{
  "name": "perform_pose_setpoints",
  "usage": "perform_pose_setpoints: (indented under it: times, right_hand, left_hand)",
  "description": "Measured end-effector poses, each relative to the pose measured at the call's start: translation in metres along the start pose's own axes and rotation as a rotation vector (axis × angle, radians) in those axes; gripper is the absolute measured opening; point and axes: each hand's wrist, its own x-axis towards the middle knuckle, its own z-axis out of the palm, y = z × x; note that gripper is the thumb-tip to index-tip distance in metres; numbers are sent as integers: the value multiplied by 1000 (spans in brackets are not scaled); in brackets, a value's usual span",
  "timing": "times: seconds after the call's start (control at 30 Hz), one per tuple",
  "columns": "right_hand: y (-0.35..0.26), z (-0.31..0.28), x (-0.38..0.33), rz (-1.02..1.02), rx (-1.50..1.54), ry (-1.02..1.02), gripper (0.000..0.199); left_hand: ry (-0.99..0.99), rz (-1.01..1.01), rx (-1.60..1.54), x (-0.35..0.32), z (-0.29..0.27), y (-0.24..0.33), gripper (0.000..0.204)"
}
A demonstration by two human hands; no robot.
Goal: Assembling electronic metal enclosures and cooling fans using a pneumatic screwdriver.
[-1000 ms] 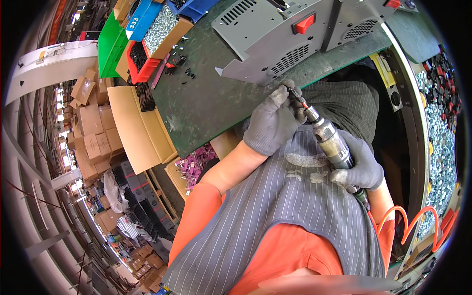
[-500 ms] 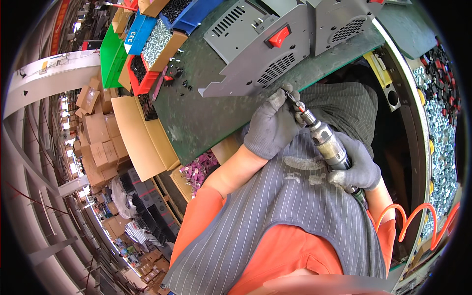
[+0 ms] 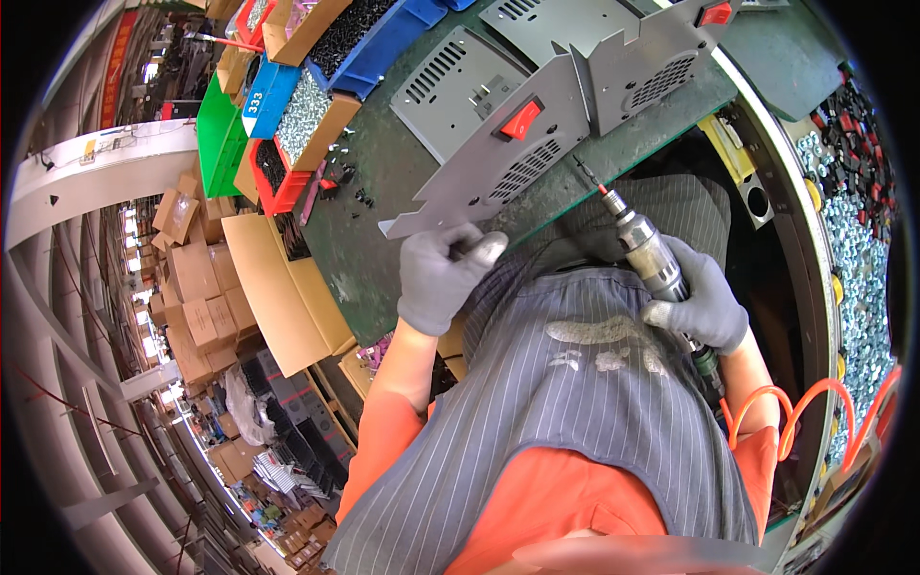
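My right hand (image 3: 704, 297), in a grey glove, is wrapped round a pneumatic screwdriver (image 3: 652, 257). The driver slants up and left, and its bit lies over the bench edge beside the grey metal panels. My left hand (image 3: 443, 276), also gloved, is curled closed just below the lower edge of the nearer grey metal panel (image 3: 460, 192). Whatever its fingers may hold is hidden. That panel carries a red rocker switch (image 3: 520, 121) and a round-holed vent grille. A second similar panel (image 3: 661, 72) stands to its right, also with a red switch.
The green-topped bench (image 3: 345, 264) holds parts bins: a blue bin of black screws (image 3: 356, 38), a tray of silver screws (image 3: 309, 110) and a red bin (image 3: 278, 182). An orange coiled hose (image 3: 800, 412) hangs at right. Small metal parts (image 3: 862, 259) lie far right; an open carton (image 3: 273, 287) stands left.
My left hand has left the driver's bit and moved left and down to the near panel's lower edge. The driver stays in my right hand, its bit now uncovered.
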Motion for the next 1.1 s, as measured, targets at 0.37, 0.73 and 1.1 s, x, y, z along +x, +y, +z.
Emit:
perform_pose_setpoints:
  times: [0.37, 0.73, 1.1]
  right_hand:
    - [4, 5, 9, 62, 23, -17, 90]
    - [3, 4, 11, 92, 137, -10, 90]
    - [-7, 1, 25, 55, 47, 3, 83]
  left_hand:
    - [58, 491, -593, 50, 6, -3, 75]
    - [-8, 538, -432, 51, -3, -4, 63]
    - [-17, 553, -382, 53, -5, -5, 61]
